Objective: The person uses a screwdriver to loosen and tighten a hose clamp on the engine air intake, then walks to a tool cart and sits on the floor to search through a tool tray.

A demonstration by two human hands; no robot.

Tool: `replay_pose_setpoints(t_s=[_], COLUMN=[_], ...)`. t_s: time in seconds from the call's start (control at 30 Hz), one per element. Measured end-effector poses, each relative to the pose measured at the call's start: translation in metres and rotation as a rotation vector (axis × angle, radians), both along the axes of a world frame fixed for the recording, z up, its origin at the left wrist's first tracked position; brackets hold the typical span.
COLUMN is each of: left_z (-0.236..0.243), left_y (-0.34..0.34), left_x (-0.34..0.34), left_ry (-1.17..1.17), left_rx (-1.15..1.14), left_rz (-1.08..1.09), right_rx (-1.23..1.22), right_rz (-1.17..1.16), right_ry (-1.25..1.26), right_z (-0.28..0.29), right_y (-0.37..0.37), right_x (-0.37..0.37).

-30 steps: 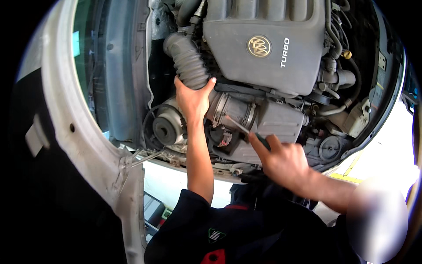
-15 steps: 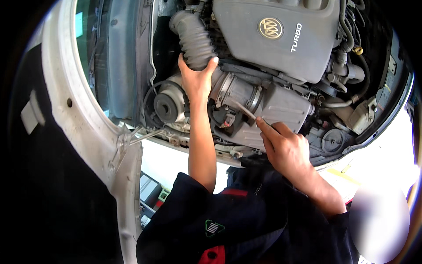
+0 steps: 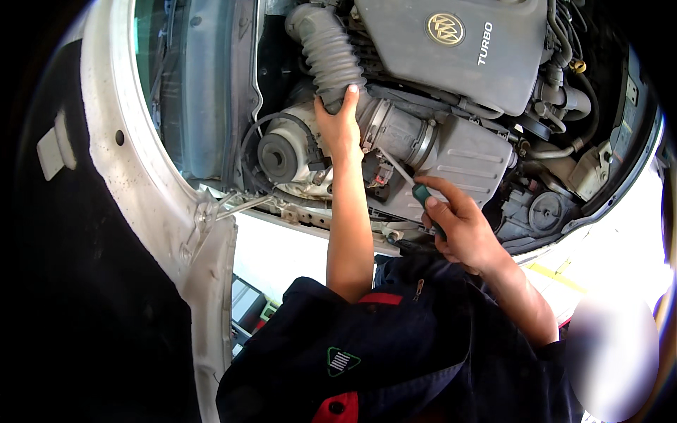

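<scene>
My left hand (image 3: 342, 127) is wrapped round the lower end of a grey corrugated air intake hose (image 3: 330, 60), with the thumb along its right side. In my right hand (image 3: 462, 225) is a screwdriver (image 3: 421, 194) with a dark green handle and a thin metal shaft. Its shaft points up and left, the tip beside the metal hose clamp (image 3: 375, 120) at the hose's end; whether it touches a screw I cannot tell. A short grey pipe (image 3: 402, 134) joins the hose to the air filter box (image 3: 469, 166).
A grey plastic engine cover (image 3: 451, 74) lies above the filter box. Left of my left hand sits a round black cap (image 3: 277, 158). A hood hinge (image 3: 204, 218) and strut rise at the left, beside the raised hood. Hoses and a bracket fill the right side.
My right hand has turned, so the green handle now shows, and the screwdriver tip sits slightly further left. My left hand has slid a little down the hose. The whole view has shifted somewhat.
</scene>
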State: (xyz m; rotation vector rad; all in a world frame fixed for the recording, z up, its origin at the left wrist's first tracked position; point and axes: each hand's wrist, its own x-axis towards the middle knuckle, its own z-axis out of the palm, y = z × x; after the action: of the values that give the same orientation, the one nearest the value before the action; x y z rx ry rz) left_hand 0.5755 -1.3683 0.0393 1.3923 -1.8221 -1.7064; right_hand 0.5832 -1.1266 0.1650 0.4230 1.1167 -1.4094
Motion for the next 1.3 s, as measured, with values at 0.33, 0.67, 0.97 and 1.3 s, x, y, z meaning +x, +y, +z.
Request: replay_pose_setpoints(t_s=[0.33,0.67,0.97,1.3], left_z=[-0.001,0.003,0.002,-0.004], left_y=[-0.006,-0.009,-0.015,-0.014], left_x=[0.001,-0.001,-0.005,-0.001], left_ry=[0.06,0.024,-0.021,0.014], left_rx=[-0.011,-0.026,-0.073,-0.097], left_rz=[-0.096,-0.117,-0.203,-0.201], right_rx=[-0.026,-0.183,-0.115,-0.105], right_rz=[-0.121,-0.392,-0.407,-0.274], right_ry=[-0.196,-0.501,-0.112,-0.077], right_z=[-0.003,-0.017,-0.018,-0.037], right_y=[-0.006,-0.007,-0.056,-0.03], right_x=[0.017,0.032,0.094,0.078])
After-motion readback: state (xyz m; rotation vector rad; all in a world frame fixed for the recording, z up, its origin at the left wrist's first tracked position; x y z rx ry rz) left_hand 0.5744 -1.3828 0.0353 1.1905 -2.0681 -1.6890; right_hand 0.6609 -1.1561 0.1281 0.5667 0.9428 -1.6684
